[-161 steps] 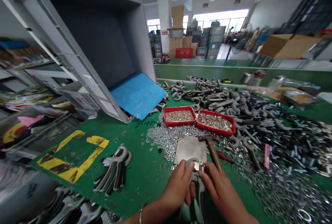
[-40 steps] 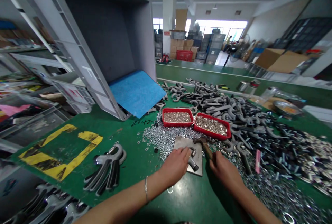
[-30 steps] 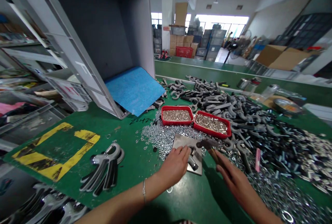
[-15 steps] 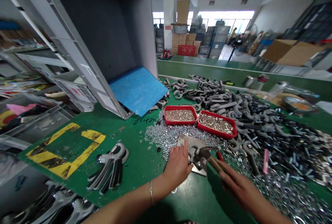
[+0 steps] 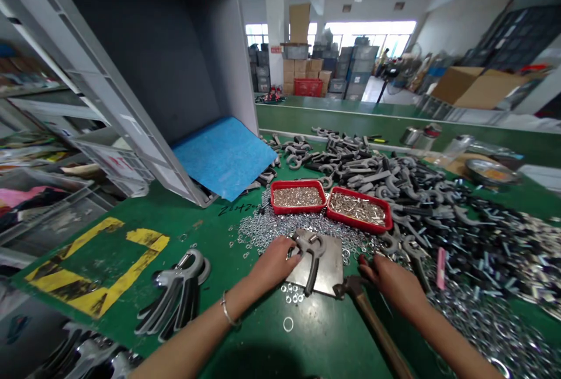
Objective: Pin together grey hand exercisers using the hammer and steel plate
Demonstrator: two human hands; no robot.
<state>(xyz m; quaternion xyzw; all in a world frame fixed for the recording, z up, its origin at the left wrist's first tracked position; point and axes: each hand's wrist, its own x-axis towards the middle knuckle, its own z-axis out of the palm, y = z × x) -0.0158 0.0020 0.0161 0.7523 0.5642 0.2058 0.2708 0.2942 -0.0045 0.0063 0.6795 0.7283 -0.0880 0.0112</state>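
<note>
A grey metal jaw-and-handle part (image 5: pixel 312 259) with a black grip lies on the square steel plate (image 5: pixel 329 271). My left hand (image 5: pixel 277 259) is closed on its left end, fingertips partly hidden. Right of the plate, my right hand (image 5: pixel 390 279) curls around a small tool with a red handle (image 5: pixel 363 261); the rest of it is covered. A hammer (image 5: pixel 372 323) lies on the green table, its head touching the plate's lower right corner and its wooden handle pointing toward me. Small metal rings (image 5: pixel 293 293) sit just below the plate.
Two red trays (image 5: pixel 299 210) of small pins stand behind the plate among loose nuts. Grey parts (image 5: pixel 368 171) pile up behind and to the right. A stack of assembled parts (image 5: pixel 177 288) lies left. A large grey crate (image 5: pixel 193 189) with a blue sheet (image 5: pixel 228 157) stands back left.
My right hand has let go of the hammer, which now lies on the table, and closed around the red-handled tool. My left hand, earlier with index finger raised, now grips the grey part.
</note>
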